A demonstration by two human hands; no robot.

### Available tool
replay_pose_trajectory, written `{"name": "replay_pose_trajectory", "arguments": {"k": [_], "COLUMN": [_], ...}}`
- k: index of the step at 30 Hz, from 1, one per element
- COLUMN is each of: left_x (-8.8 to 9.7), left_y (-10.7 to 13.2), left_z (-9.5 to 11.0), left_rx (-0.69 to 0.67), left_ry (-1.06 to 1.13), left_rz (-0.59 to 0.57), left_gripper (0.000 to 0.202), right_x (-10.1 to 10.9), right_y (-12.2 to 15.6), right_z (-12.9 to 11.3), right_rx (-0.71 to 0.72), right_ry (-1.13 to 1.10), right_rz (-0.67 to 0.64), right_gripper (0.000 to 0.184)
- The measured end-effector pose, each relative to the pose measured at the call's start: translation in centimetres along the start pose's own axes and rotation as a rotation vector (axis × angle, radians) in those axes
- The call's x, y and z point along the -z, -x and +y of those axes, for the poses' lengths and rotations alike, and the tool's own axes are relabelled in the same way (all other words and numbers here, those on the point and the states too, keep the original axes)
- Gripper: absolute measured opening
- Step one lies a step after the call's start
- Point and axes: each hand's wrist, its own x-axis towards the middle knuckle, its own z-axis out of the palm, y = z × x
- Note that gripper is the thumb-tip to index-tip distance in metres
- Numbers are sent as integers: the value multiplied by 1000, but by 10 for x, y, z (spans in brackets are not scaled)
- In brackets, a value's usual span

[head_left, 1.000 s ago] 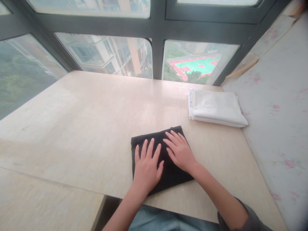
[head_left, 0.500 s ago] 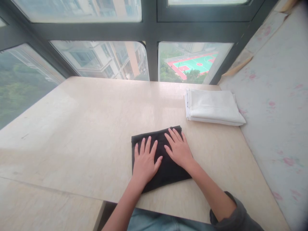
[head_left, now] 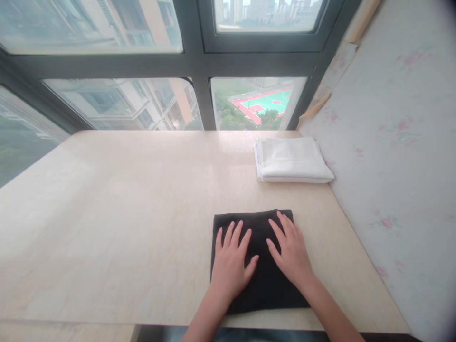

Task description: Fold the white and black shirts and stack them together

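Observation:
A folded black cloth, perhaps a garment (head_left: 265,289), lies flat near the front edge of the pale counter. My left hand (head_left: 231,259) rests on its left half, palm down with the fingers spread. On the right half lies my right hand (head_left: 290,251), also flat, fingers apart and tips close to the far edge of the cloth. Neither hand grips anything. Parts of the cloth are hidden under both hands and wrists.
A stack of folded white cloth (head_left: 294,159) sits at the back right, against the flower-patterned wall (head_left: 402,190). The light counter (head_left: 124,228) reaches back to dark-framed windows (head_left: 199,64).
The camera view has turned, so the cloth and hands appear lower and farther right. Both hands stay spread on the black cloth, which looks straighter in view.

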Motion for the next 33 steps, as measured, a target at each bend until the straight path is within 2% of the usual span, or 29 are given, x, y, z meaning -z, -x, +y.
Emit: {"name": "replay_pose_trajectory", "arguments": {"k": [3,5,7,10,14,18,20,26,30,33], "left_x": [-3,-1,5,18,35,40,40,36,33,32], "left_y": [6,14,23,33,33,27,28,37,40,38], "left_z": [2,-3,-12,-25,-33,-29,-25,-18,-17,-14], "left_rx": [126,252,366,508,650,651,635,611,674,731], "left_ry": [54,68,93,202,363,548,609,579,704,808], "left_rz": [157,247,259,132,-106,-183,-177,-97,-138,-141], "left_gripper": [42,42,47,54,55,47,47,49,51,52], "right_x": [6,11,17,25,32,35,36,33,32,39], "right_y": [18,32,45,60,64,61,62,79,88,84], "right_z": [7,9,11,13,14,13,12,12,16,20], "right_rx": [-104,-200,-280,-364,-421,-419,-422,-473,-479,-482], "right_ry": [-2,31,68,100,139,126,92,-66,-179,-231], "right_rz": [122,180,182,127,36,-12,-19,-36,17,61], "right_gripper": [48,48,51,55,42,27,28,38,40,41]}}
